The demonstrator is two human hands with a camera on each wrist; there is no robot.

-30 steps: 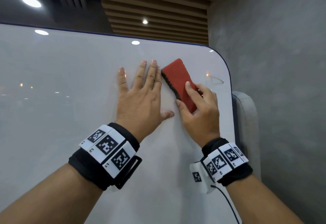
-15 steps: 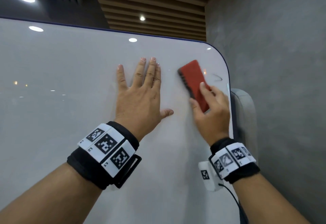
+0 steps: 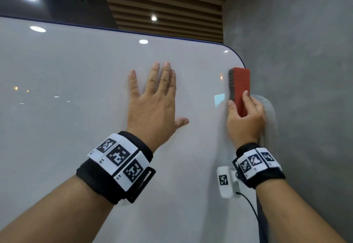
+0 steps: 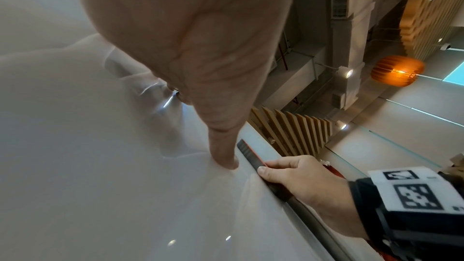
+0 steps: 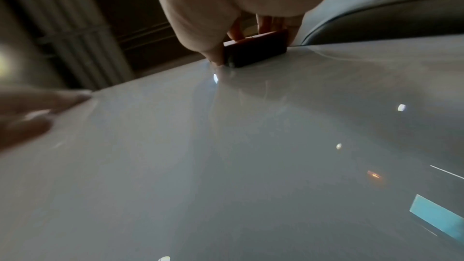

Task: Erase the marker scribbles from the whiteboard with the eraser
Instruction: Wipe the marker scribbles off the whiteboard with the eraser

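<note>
Now eraser point(image 3: 241, 89) between right fingers point(image 3: 246, 97), thumb.

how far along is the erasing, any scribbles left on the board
Nearly done. No marker shows on the visible whiteboard. In hand: the right hand presses the red eraser at the right edge; the left hand lies flat, bracing. Left: whatever hides under the eraser, if anything.
</note>
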